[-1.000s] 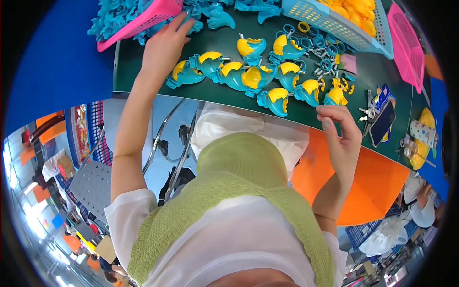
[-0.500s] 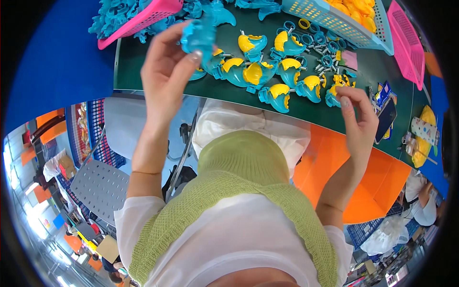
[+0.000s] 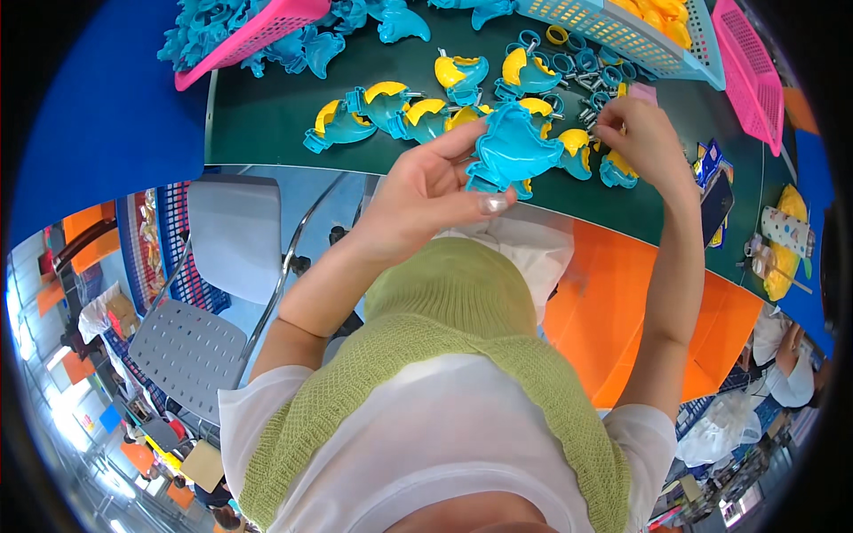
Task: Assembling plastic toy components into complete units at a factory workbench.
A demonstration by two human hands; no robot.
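Note:
A blue curved plastic shell, its hollow side facing up, lies between the thumb and fingers of my left hand. It is held over the table's near edge. My right hand reaches to the small parts on the right, fingertips pinched together beside the metal pins and blue rings; what they hold, if anything, is hidden. Several blue shells with yellow inserts sit in rows on the green table. Some are partly covered by the held shell.
A pink basket and a heap of blue shells are at the far left. A light blue basket of yellow parts and another pink basket stand far right. A phone lies near the right edge; a grey chair is left.
My left hand has brought the blue shell right and nearer, turning its hollow side up. My right hand has moved from a yellow-and-blue piece to the pins and rings.

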